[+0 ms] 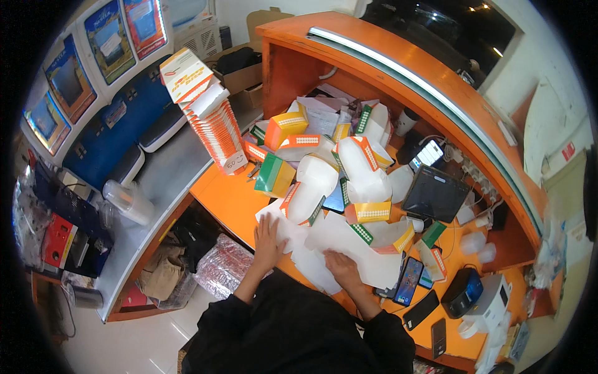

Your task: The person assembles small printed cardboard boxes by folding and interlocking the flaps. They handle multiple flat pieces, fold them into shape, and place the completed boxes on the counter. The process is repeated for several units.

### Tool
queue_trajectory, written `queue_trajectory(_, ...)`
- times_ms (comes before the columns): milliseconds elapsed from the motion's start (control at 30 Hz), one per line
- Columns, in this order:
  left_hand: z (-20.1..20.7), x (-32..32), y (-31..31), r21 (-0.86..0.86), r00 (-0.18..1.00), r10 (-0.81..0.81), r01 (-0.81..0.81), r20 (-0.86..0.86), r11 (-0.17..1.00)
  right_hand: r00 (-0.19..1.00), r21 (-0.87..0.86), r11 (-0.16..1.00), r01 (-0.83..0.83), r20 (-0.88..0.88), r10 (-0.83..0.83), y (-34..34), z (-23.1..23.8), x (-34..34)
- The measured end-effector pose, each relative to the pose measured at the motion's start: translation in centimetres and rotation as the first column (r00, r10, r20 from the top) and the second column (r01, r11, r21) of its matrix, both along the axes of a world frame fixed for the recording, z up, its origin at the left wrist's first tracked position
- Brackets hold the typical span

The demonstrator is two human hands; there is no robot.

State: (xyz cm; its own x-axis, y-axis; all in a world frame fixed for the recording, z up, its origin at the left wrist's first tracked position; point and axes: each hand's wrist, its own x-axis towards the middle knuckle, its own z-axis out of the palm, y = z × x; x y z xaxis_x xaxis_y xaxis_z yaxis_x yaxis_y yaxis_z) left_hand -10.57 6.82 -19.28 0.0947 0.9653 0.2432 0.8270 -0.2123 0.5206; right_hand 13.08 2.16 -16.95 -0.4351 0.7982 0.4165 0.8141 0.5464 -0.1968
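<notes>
Many boxes were in shape, while several sheets lay flat

The left hand was placed with its fingers spread on a white sheet at the near side of the orange surface. The right hand was resting, fingers bent, on the near edge of a larger white sheet; I could not tell whether it pinched this edge.

As far as could be seen, the forming of boxes was well advanced, but not finished. A tall stack of nested boxes stood at the far left, leaning a little. Loose open boxes, with white insides and orange, green or yellow sides, were heaped in the middle, just beyond the hands. These were shaped, but lay apart from the stack, in no order. The sheets under the hands had no raised walls, so in my judgement they were the part left to do.

To the right lay a dark tablet and a lit phone.
</notes>
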Motion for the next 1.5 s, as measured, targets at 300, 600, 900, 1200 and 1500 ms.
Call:
queue_trajectory(300,2.5,-1.9,4.2,-0.159,0.969,0.030,0.010,0.246,0.987,0.967,-0.024,0.988,0.153,-0.202,-0.155,1.8,6.5,-0.9)
queue_trajectory(600,2.1,1.1,-1.0,-0.269,0.811,-0.048,0.249,0.583,0.930,0.961,-0.217,0.973,0.078,-0.242,-0.131,1.0,6.0,-4.0)
queue_trajectory(900,6.7,1.6,0.2,-0.031,0.754,-0.319,0.409,0.574,0.912,0.939,-0.195,0.959,0.205,-0.236,-0.249,2.1,8.8,-2.9)
queue_trajectory(1200,8.0,4.4,3.6,-0.059,0.442,-0.072,0.277,0.894,0.959,0.862,-0.310,0.931,0.193,-0.399,-0.312,4.9,12.7,-2.6)
queue_trajectory(1500,10.0,5.4,3.9,0.026,0.296,-0.136,0.347,0.946,0.937,0.819,-0.257,0.931,0.260,-0.452,-0.353,4.5,14.7,-1.5)
